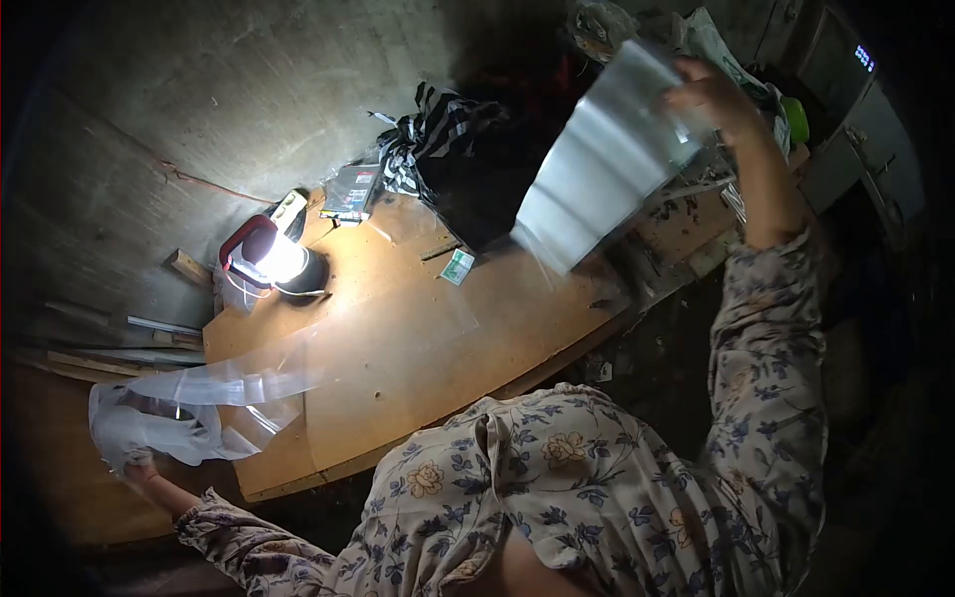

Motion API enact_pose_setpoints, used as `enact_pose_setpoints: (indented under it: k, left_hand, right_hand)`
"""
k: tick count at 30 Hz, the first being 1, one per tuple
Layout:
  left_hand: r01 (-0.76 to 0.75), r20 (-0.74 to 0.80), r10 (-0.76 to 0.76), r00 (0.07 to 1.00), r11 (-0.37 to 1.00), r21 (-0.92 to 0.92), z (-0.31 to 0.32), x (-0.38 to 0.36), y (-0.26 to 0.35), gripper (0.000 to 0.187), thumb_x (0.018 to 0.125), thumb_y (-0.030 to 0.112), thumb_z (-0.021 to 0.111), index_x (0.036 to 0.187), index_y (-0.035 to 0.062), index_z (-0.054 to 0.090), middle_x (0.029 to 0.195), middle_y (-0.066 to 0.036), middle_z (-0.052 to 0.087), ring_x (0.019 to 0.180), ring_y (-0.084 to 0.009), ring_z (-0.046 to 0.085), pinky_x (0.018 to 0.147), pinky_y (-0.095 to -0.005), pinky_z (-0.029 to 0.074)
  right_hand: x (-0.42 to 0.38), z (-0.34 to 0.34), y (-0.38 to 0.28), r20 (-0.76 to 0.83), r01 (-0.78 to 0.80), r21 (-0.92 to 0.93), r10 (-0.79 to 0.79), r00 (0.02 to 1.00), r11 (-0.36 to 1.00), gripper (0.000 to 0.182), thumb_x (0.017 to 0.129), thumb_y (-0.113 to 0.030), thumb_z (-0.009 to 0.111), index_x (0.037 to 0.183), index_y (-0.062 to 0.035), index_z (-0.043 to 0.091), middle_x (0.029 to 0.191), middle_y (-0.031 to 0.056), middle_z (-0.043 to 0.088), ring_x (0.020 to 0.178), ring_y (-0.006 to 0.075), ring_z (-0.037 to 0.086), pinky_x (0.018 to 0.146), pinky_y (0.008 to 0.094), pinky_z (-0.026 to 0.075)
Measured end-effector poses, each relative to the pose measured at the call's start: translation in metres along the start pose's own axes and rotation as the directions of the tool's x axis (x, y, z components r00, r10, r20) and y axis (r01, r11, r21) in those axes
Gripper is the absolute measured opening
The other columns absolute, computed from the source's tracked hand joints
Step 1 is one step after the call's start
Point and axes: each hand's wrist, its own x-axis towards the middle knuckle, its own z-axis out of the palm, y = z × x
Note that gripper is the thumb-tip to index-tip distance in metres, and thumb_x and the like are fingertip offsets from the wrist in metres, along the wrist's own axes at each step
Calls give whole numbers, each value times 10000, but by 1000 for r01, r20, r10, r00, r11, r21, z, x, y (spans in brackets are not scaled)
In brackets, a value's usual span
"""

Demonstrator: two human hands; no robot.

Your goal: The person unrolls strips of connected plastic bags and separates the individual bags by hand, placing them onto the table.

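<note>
At the far left, my left hand grips one end of a clear plastic film, its fingers partly hidden by the loose folds. The film loops there and runs flat across the wooden table toward the middle. Up at the right, my raised right hand is closed on the top edge of a whitish, see-through plastic sheet. That sheet hangs at a slant, its lower end over the table's right part and a little blurred.
A lit lantern stands on the table against the wall. Behind are a small packaged box, a green-and-white card and a black-and-white striped bag. Plastic bags pile up at the back right.
</note>
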Motion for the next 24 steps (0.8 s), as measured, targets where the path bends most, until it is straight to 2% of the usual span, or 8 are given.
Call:
enact_pose_setpoints:
  k: [2, 6, 11, 14, 16, 19, 23, 24]
  left_hand:
    - [5, 4, -5, 1000, 1000, -6, 1, -1, 3, 213, 707, 172, 490, 875, 45, 524, 819, -120, 550, 743, -222, 536, 634, -308, 430]
    - [36, 79, -31, 996, 997, -62, 24, -11, 13, 204, 702, 168, 497, 870, 55, 523, 812, -121, 549, 737, -226, 537, 629, -310, 430]
    - [109, 269, -68, 961, 984, -139, 87, -46, 37, 194, 697, 163, 506, 864, 67, 522, 804, -121, 548, 729, -230, 539, 623, -314, 431]
    - [138, 409, -60, 910, 977, -164, 130, -70, 52, 188, 693, 161, 512, 860, 74, 522, 800, -122, 548, 725, -233, 540, 620, -315, 432]
    - [119, 529, -16, 848, 980, -161, 164, -93, 66, 185, 691, 159, 516, 858, 79, 521, 796, -122, 547, 722, -235, 540, 617, -317, 432]
    - [-121, 715, 172, 678, 985, -123, 217, -138, 90, 181, 688, 156, 521, 854, 87, 521, 791, -122, 547, 718, -238, 541, 614, -319, 432]
    - [-685, 823, 471, 318, 714, -144, 291, -201, 120, 176, 683, 152, 529, 850, 96, 520, 785, -123, 546, 712, -241, 543, 609, -321, 433]
    - [-277, 921, 115, 372, 961, -8, 310, -220, 121, 169, 716, 156, 477, 867, 97, 522, 822, -127, 545, 741, -257, 532, 660, -341, 416]
  right_hand:
    - [3, -20, 16, -195, -10, -134, -17, 981, 991, 463, 632, -115, 574, 1055, 20, 444, 824, 105, 562, 736, 169, 550, 658, 283, 415]
    - [24, -31, 109, -97, -331, -459, 324, 941, 825, 414, 629, -111, 548, 1020, -4, 461, 923, 104, 540, 861, 192, 519, 734, 295, 396]
    - [-20, 78, 198, -343, -193, -771, -141, 929, 608, 312, 640, -125, 533, 934, -37, 477, 895, 174, 524, 839, 333, 501, 705, 407, 402]
    - [-58, 190, 189, -211, 131, -546, -288, 934, 827, 299, 621, -162, 573, 871, -27, 480, 847, 175, 517, 761, 325, 513, 667, 403, 410]
    - [-101, 246, 143, 85, 132, -565, -101, 991, 815, 429, 621, -248, 605, 952, -17, 458, 916, 178, 498, 848, 340, 477, 740, 404, 384]
    - [-144, 315, 152, 104, 131, -726, -80, 991, 675, 620, 637, -463, 537, 1018, 16, 434, 1248, 173, 201, 1156, 290, 190, 883, 433, 237]
    - [-150, 346, 186, 105, 413, -549, -430, 897, 727, 164, 723, -181, 485, 800, -38, 510, 951, 103, 522, 923, 272, 472, 783, 402, 345]
    - [-149, 343, 174, 101, 409, -553, -428, 898, 726, 164, 723, -181, 485, 800, -38, 510, 951, 103, 522, 923, 272, 472, 783, 402, 345]
